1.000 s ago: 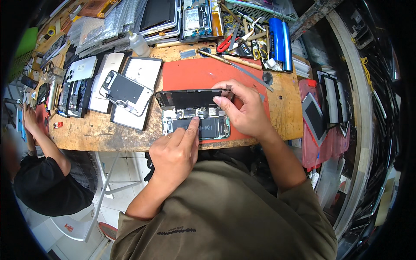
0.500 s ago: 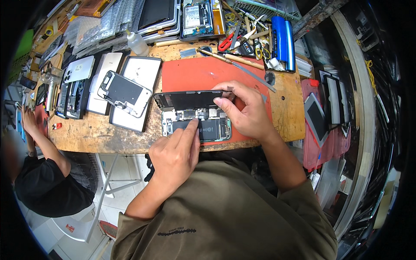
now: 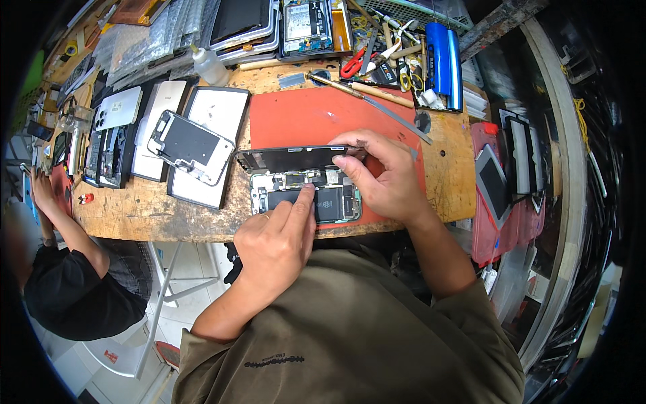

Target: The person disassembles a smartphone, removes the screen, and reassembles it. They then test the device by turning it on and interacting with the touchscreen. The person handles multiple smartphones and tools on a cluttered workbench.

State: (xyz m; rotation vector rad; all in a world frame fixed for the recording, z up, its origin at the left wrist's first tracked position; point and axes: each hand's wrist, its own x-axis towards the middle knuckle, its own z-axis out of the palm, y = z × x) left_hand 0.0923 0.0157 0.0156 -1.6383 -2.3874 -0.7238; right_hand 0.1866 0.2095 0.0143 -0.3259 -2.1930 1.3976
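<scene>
Wooden bench (image 3: pixel 155 212) carries a red mat (image 3: pixel 303 118), crowded with phone parts, white panels (image 3: pixel 212 121) to the left, tools (image 3: pixel 377 54) and a blue cylinder (image 3: pixel 441 57) at the back. On the mat's near edge lies an opened phone (image 3: pixel 306 198), insides showing; its screen (image 3: pixel 289 159) stands tilted up along the far side, pinched at its right end between thumb and fingers of the right hand (image 3: pixel 383 178); the left hand (image 3: pixel 276 246) is loosely curled, index fingertip pressing the phone's black battery (image 3: pixel 323 202); another person's hand (image 3: pixel 42 192) rests at the bench's left end.

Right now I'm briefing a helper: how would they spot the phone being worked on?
Find the red mat on the wooden bench. At its near edge lies the opened phone, battery exposed, with its black screen lifted above it by the right hand, unlike the flat-lying neighbours.
</scene>
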